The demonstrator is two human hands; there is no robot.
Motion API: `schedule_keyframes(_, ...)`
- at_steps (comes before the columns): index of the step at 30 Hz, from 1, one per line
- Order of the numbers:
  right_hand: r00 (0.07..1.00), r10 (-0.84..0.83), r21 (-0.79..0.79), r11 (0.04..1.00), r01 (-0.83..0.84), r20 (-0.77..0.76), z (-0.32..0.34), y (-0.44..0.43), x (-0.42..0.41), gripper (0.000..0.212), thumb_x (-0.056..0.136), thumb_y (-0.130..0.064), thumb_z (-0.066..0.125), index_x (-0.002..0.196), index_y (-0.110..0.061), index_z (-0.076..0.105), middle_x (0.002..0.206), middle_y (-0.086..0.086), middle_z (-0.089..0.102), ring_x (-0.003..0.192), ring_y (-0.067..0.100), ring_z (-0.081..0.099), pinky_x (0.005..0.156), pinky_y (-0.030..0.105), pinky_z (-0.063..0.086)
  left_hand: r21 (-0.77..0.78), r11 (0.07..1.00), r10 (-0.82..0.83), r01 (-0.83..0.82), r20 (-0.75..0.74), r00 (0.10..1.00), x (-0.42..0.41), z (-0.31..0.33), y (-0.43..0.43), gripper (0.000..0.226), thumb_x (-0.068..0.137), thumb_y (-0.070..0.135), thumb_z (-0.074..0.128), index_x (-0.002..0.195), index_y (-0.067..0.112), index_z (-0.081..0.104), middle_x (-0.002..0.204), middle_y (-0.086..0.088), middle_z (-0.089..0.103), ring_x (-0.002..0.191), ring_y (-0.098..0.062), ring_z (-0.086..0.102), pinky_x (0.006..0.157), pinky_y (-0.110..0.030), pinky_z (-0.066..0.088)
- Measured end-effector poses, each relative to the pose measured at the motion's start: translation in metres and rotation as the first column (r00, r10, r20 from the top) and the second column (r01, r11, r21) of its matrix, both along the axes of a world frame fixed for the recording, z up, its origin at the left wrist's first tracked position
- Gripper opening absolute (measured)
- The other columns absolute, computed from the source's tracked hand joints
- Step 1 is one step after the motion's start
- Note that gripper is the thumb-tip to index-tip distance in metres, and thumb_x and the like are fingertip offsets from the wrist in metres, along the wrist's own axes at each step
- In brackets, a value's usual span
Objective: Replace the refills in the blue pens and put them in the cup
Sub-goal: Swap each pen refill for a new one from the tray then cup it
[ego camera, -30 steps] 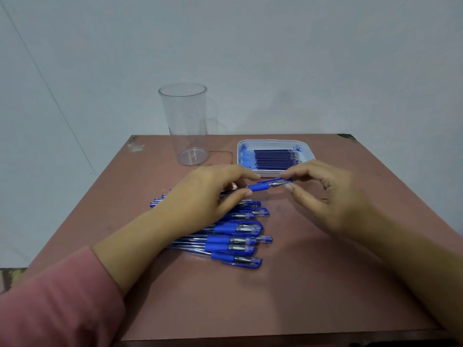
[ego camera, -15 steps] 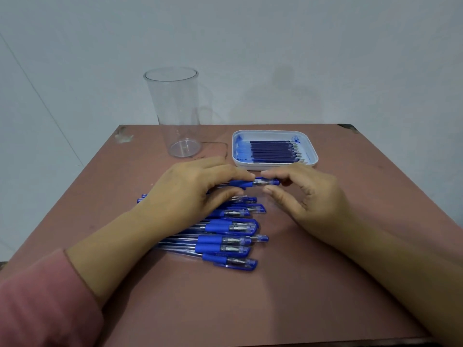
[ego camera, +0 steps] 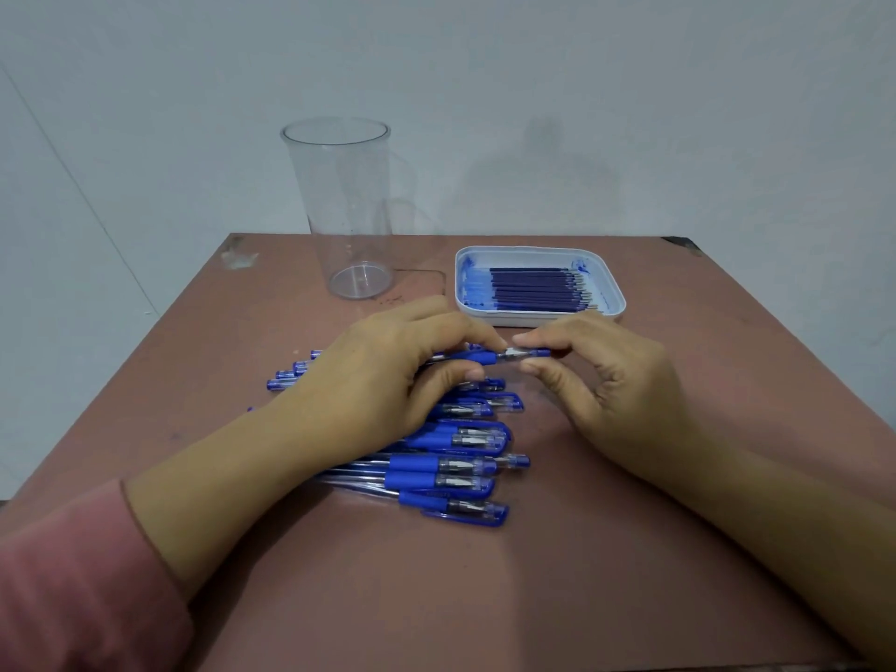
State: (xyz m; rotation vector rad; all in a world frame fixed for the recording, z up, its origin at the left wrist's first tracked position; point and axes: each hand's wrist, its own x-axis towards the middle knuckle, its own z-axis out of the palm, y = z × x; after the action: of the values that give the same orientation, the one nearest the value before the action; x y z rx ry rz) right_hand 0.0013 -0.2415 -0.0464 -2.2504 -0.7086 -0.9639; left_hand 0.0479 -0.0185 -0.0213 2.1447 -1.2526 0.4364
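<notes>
Widest first: reddish-brown tabletop point(ego camera: 630, 550), everything within easy reach. At back, tall clear plastic cup point(ego camera: 346, 211) upright, nothing inside, so no pen finished yet, I'd say. Beside it white shallow tray point(ego camera: 536, 251), dark blue refills point(ego camera: 533, 291) lined up ready. Heap of blue clear-barrelled pens point(ego camera: 451, 458) below left hand point(ego camera: 373, 380). Left hand curls round one blue pen point(ego camera: 477, 357), steadying barrel. On right hand point(ego camera: 611, 380), thumb and forefinger pinch tip end, probably to unscrew it. Pen lies level between both sets of fingertips, just above heap.

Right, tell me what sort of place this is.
Probably a makeshift indoor workstation, not a furnished office: a worn brown table against a plain pale wall, holding a pile of blue pens, a white tray of refills and an empty clear cup.
</notes>
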Motion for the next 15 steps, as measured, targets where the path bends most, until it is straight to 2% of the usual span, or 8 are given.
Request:
schedule_keyframes(4,1.0,-0.003,0.0,1.0,0.003,0.005,-0.0016,0.0005,-0.0004,0.018,0.088,-0.017,0.063,0.1,-0.005,0.07,0.095,0.002,0.069,0.086,0.009,0.061,0.081,0.023,0.05,-0.004,0.999,-0.032,0.032,-0.035,0.999,-0.0008,0.0,-0.0019,0.024,0.092,0.02,0.06,0.114,0.022,0.068,0.091,0.039,0.047,0.081,0.013,0.049,0.072,-0.003,0.033)
schedule_keyframes(9,0.999,-0.004,0.004,1.0,0.004,0.031,-0.0009,0.0012,-0.0018,0.018,0.089,-0.016,0.06,0.097,-0.002,0.069,0.094,-0.003,0.066,0.086,0.01,0.061,0.081,0.021,0.049,0.003,0.998,-0.062,0.062,-0.068,0.996,-0.0017,0.0036,-0.0029,0.029,0.092,0.017,0.058,0.119,0.019,0.068,0.092,0.042,0.047,0.081,0.017,0.049,0.071,0.0,0.033)
schedule_keyframes(13,0.998,-0.026,-0.015,1.0,0.027,0.062,-0.0007,-0.0002,-0.0023,0.018,0.089,-0.015,0.06,0.097,-0.001,0.069,0.091,0.005,0.068,0.084,0.013,0.06,0.08,0.02,0.048,0.041,0.996,-0.077,0.081,-0.1,0.992,-0.0031,0.0081,-0.0013,0.032,0.093,0.012,0.058,0.124,0.016,0.067,0.092,0.045,0.046,0.084,0.022,0.048,0.073,0.003,0.032)
schedule_keyframes(15,0.996,-0.057,0.0,0.998,0.057,0.065,-0.0004,-0.0027,-0.0024,0.018,0.089,-0.015,0.059,0.097,-0.002,0.069,0.09,0.006,0.068,0.083,0.012,0.06,0.08,0.018,0.047,0.053,0.997,-0.047,0.054,-0.13,0.99,-0.0012,0.0073,0.0039,0.034,0.095,0.016,0.056,0.126,0.023,0.066,0.087,0.036,0.05,0.08,0.015,0.051,0.071,0.0,0.034)
